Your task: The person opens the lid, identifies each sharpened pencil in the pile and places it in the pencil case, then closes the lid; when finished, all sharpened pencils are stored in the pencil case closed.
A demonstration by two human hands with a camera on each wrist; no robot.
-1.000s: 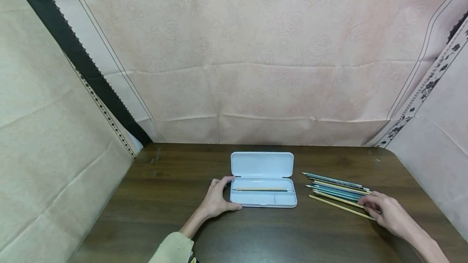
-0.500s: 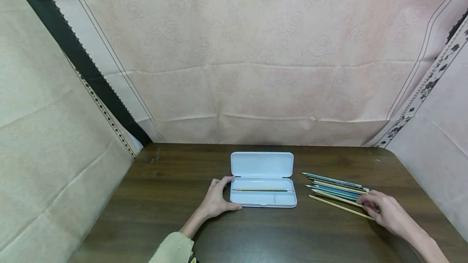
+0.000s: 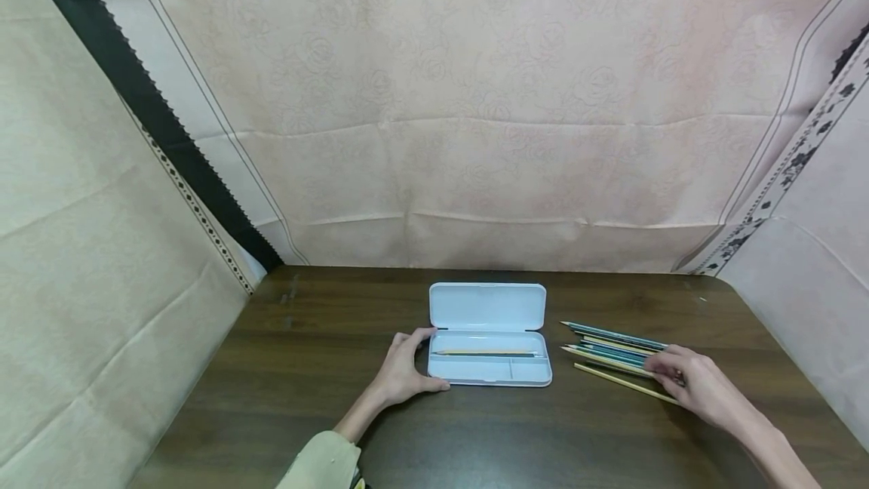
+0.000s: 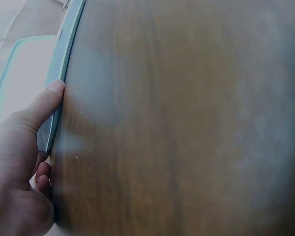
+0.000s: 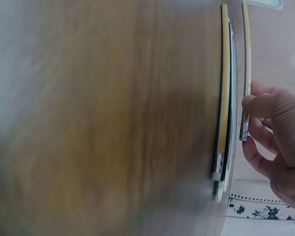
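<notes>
A light blue pencil case point(image 3: 486, 306) lies on the table with its lid swung back. One pencil point(image 3: 485, 353) rests in its long compartment. My left hand point(image 3: 399, 374) grips the case's left end, thumb at the front edge and fingers at the back corner. In the right wrist view, my right hand point(image 5: 280, 128) pinches a yellow-and-black striped pencil point(image 5: 247, 49) between thumb and fingers, close to its eraser end, and that pencil is raised off the table. Beneath and beside it lies a loose bunch of green and yellow pencils point(image 3: 614, 336), tips pointing left.
A single yellow pencil point(image 3: 624, 383) lies in front of the bunch. The brown wooden table point(image 3: 305, 338) is bordered by pale patterned cloth point(image 3: 475, 96) at the back and both sides.
My right hand has moved left and slightly up, and a yellow pencil in its fingers has shifted left with it. The left hand and the case stay where they were.
</notes>
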